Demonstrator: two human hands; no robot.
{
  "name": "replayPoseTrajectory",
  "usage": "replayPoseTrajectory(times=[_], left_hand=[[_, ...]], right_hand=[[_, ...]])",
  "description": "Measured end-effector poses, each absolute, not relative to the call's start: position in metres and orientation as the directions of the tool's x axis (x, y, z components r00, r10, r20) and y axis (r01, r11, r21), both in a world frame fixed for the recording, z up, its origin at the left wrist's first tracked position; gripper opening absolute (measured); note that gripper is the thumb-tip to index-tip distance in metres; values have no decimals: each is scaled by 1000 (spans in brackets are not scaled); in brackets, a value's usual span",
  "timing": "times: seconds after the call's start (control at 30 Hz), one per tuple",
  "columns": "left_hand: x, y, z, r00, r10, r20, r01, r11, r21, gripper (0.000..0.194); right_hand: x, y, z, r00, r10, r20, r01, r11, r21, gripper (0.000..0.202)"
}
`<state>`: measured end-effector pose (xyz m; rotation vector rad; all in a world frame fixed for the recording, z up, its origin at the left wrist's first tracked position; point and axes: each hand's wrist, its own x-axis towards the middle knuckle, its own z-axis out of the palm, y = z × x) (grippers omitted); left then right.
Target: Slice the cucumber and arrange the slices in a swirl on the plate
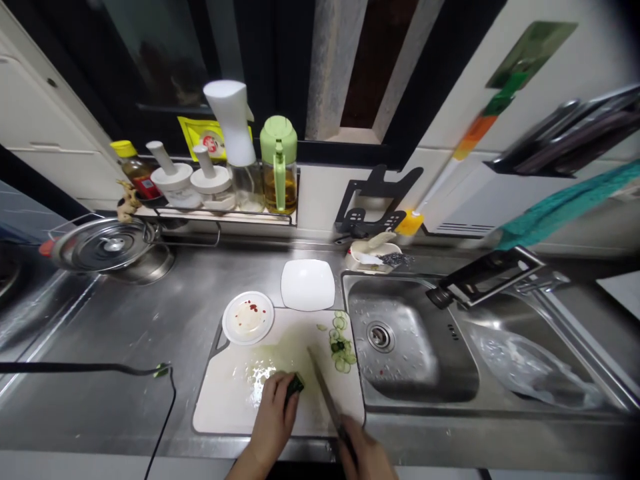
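My left hand (274, 408) is closed around a short dark green piece of cucumber (295, 385) on the wet white cutting board (225, 400). In my right hand (366, 453) is the handle of a kitchen knife (325, 390); its blade points away from me, over the board and a little right of the cucumber. Thin cucumber slices (342, 347) lie in a loose row along the board's right edge. A round white plate (249, 318) with small red bits overlaps the far left corner of the board. Beyond the board's far edge is a white squarish dish (307, 285).
On the right is a steel sink (415, 340) with a clear plastic bag (530, 367) beside it. A lidded pot (115, 250) stands at the far left. Bottles and jars fill a shelf (220, 215) at the back. A black cable (100, 367) crosses the left counter.
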<state>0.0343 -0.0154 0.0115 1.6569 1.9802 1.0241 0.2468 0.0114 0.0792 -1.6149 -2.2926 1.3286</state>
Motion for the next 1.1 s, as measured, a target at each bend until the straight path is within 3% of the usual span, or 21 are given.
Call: replayPoseTrajectory(times=[0.17, 0.37, 0.5, 0.6, 0.8, 1.1], left_hand=[[32, -15, 4, -200, 948, 248, 746, -17, 666, 29], [22, -14, -1, -156, 945, 287, 765, -69, 641, 31], [18, -14, -3, -133, 950, 283, 755, -88, 650, 31], [18, -15, -2, -96, 949, 300, 748, -130, 651, 29], [17, -16, -4, -89, 952, 292, 767, -121, 630, 28], [16, -18, -10, -85, 955, 283, 779, -113, 617, 22]], right_hand=[[221, 16, 86, -426, 719, -549, 861, 136, -490, 47], [211, 21, 90, -417, 733, -537, 885, 192, -424, 47], [199, 27, 90, -363, 744, -562, 923, 205, -325, 59], [188, 33, 91, -381, 713, -589, 921, 238, -307, 71], [179, 44, 96, -377, 676, -634, 926, 290, -242, 65], [208, 16, 90, -432, 713, -552, 899, 389, -201, 72]])
